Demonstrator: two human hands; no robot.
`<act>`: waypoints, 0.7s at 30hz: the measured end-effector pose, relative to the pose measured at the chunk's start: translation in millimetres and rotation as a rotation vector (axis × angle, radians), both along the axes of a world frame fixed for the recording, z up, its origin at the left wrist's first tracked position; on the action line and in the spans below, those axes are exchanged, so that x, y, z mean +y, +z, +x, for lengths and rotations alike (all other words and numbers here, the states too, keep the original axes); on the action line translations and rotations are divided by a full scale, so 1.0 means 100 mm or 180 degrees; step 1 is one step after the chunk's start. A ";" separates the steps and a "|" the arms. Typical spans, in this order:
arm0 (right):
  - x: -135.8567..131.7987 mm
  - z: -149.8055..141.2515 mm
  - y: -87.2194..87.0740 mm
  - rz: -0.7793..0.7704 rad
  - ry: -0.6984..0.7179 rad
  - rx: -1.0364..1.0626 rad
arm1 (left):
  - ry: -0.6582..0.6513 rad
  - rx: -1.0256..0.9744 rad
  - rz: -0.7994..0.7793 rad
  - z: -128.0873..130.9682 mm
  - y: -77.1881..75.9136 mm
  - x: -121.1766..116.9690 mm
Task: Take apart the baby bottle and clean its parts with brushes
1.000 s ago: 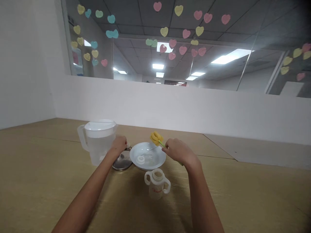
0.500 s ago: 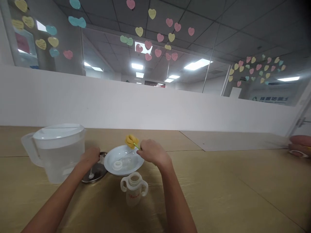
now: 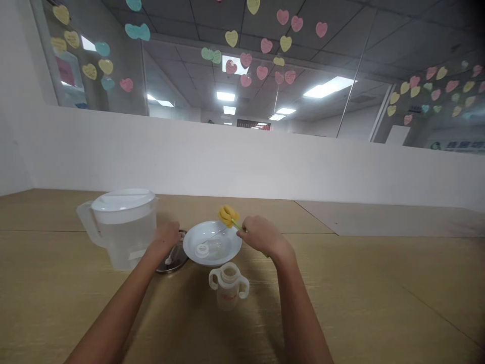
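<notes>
My right hand point(image 3: 262, 235) is closed round the green handle of a bottle brush with a yellow sponge head point(image 3: 228, 216). The sponge is above the far right rim of a white bowl point(image 3: 193, 253). Inside the bowl lie a white ring point(image 3: 202, 250) and a clear piece. My left hand point(image 3: 165, 238) is over a round metal tray point(image 3: 181, 262), left of the bowl, its fingers curled down and mostly hidden; what they hold I cannot make out. A small whitish piece point(image 3: 168, 261) lies on the tray. Nearer me stands an uncapped two-handled baby bottle point(image 3: 228, 289), upright.
A clear plastic pitcher point(image 3: 131, 237) with a white lid stands left of my left hand. The wood-coloured table point(image 3: 359, 283) runs back to a low white wall point(image 3: 227, 162). Above that wall is glass with heart-shaped sticky notes point(image 3: 261, 73).
My view has turned left, so everything appears farther right. Both hands stay at nearly the same places beside the bowl, and the sponge brush is still in my right hand.
</notes>
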State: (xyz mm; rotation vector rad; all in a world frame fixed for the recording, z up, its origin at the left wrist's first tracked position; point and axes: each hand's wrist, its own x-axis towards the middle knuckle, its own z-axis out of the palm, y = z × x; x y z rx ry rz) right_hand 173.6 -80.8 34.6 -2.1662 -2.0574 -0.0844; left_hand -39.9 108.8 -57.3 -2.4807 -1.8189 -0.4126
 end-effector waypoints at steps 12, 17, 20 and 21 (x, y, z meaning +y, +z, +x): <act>-0.02 0.04 -0.09 0.0082 -0.0244 -0.0190 | -0.1384 0.0088 0.0108 0.67 -0.17 -0.49; 0.00 0.01 -0.10 0.0085 -0.0063 -0.0257 | -0.1410 0.0169 0.0043 0.69 -0.33 -0.43; 0.02 0.01 -0.11 0.0083 -0.0034 -0.0270 | -0.1352 0.0141 0.0069 0.68 -0.29 -0.37; 0.03 0.01 -0.12 0.0095 -0.0043 -0.0270 | -0.1346 0.0135 0.0092 0.68 -0.26 -0.36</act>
